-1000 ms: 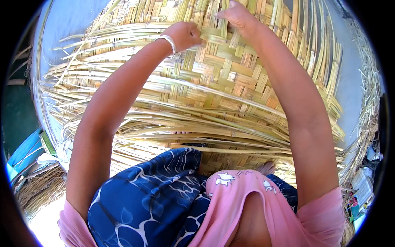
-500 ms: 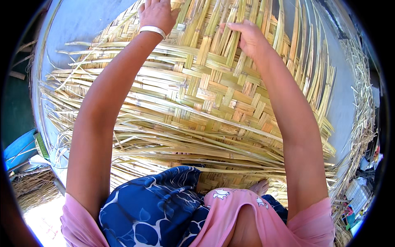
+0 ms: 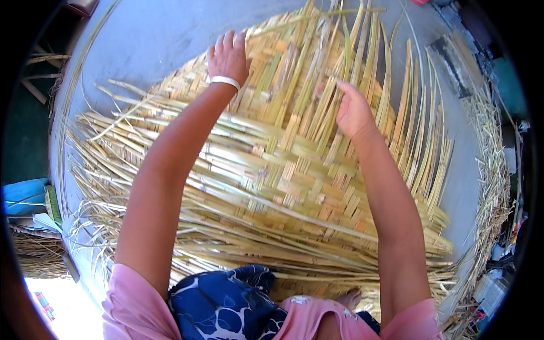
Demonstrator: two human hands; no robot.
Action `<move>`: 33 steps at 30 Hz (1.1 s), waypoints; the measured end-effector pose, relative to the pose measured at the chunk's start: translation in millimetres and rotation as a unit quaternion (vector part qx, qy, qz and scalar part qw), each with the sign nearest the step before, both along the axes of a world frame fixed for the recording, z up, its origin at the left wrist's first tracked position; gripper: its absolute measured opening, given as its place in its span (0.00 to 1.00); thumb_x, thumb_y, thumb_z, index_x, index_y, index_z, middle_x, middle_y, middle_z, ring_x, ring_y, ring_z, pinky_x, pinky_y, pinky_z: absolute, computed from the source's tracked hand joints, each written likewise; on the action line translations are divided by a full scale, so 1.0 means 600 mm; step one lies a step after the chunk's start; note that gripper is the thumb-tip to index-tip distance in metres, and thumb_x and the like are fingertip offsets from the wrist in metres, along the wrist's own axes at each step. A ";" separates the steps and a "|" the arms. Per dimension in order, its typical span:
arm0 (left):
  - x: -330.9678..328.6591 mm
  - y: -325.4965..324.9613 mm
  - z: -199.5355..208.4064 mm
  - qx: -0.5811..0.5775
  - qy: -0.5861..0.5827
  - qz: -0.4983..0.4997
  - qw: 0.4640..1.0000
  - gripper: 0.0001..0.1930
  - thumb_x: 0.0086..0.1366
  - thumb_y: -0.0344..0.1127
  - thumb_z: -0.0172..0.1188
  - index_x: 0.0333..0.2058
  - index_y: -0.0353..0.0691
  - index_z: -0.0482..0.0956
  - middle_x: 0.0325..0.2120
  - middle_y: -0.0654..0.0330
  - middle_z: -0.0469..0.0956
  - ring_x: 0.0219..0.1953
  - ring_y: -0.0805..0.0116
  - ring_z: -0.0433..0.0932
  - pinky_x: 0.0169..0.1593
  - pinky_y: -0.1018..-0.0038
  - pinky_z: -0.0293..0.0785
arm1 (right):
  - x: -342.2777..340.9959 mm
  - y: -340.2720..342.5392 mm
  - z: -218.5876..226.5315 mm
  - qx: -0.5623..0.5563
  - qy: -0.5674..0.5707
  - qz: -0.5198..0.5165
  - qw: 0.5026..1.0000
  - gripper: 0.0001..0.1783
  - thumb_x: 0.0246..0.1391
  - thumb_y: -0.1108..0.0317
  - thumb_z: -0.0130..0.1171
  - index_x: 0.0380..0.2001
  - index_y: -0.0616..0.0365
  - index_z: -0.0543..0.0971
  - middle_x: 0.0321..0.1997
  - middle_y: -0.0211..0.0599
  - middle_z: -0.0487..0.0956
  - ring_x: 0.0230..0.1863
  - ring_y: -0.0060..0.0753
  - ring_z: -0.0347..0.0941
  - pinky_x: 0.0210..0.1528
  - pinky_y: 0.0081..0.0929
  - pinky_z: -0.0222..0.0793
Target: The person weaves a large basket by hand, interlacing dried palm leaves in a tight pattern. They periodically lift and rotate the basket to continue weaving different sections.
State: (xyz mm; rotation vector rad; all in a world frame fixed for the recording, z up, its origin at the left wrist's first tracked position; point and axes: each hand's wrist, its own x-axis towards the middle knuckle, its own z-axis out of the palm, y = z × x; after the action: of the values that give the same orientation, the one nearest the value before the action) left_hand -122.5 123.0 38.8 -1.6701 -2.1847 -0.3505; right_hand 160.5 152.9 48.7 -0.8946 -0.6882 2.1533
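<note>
The grey floor (image 3: 170,34) bears a straw-yellow, green-tinged woven mat (image 3: 317,190), checkered mid-surface. Long loose strips (image 3: 407,85) fringe the mat. The hands are apart: the left hand (image 3: 228,59) open-fingered by the mat's far-left edge, the right hand (image 3: 354,110) pinching strips toward the mat's far side.

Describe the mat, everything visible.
The mat is yellow-green, plaited from flat, reed-like strips. It looks unfinished: loose ends fan out left and right. It lies on a grey floor. The right hand holds some strips; the left hand, open, is at its far edge, contact unclear.
</note>
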 end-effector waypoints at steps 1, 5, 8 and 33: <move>0.000 0.003 0.002 0.003 0.015 0.020 1.000 0.31 0.55 0.43 0.62 0.57 0.50 0.63 0.53 0.58 0.69 0.58 0.58 0.64 0.58 0.56 0.58 | -0.001 -0.002 0.008 -0.006 0.012 -0.004 1.000 0.20 0.60 0.59 0.44 0.48 0.63 0.69 0.41 0.44 0.78 0.42 0.39 0.75 0.48 0.38 0.71; -0.009 0.017 0.013 -0.193 -0.099 0.080 0.973 0.27 0.59 0.46 0.57 0.56 0.48 0.65 0.48 0.53 0.74 0.52 0.55 0.71 0.56 0.53 0.61 | -0.006 -0.006 0.030 -0.027 0.016 -0.019 0.999 0.27 0.62 0.47 0.38 0.49 0.60 0.69 0.40 0.43 0.77 0.42 0.40 0.74 0.48 0.39 0.71; -0.028 0.027 0.003 -0.175 -0.148 0.026 0.973 0.16 0.62 0.47 0.52 0.41 0.44 0.78 0.31 0.50 0.80 0.35 0.54 0.79 0.43 0.60 0.71 | -0.006 0.001 0.026 -0.043 0.008 -0.013 0.999 0.31 0.62 0.42 0.36 0.49 0.60 0.70 0.40 0.44 0.77 0.43 0.41 0.74 0.48 0.40 0.70; 0.068 -0.027 0.025 -0.259 -0.763 -0.145 0.575 0.17 0.66 0.39 0.49 0.49 0.38 0.71 0.30 0.63 0.79 0.29 0.76 0.77 0.30 0.80 0.74 | -0.035 0.028 0.004 -0.021 0.039 0.236 0.971 0.24 0.61 0.54 0.44 0.52 0.62 0.66 0.50 0.40 0.73 0.49 0.35 0.71 0.49 0.46 0.72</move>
State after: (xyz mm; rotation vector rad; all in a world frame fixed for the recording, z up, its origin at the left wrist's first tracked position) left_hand -81.8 106.5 53.8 -2.4574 -3.2251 -2.1168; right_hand 139.7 169.4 50.9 -0.7114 -0.8883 2.6132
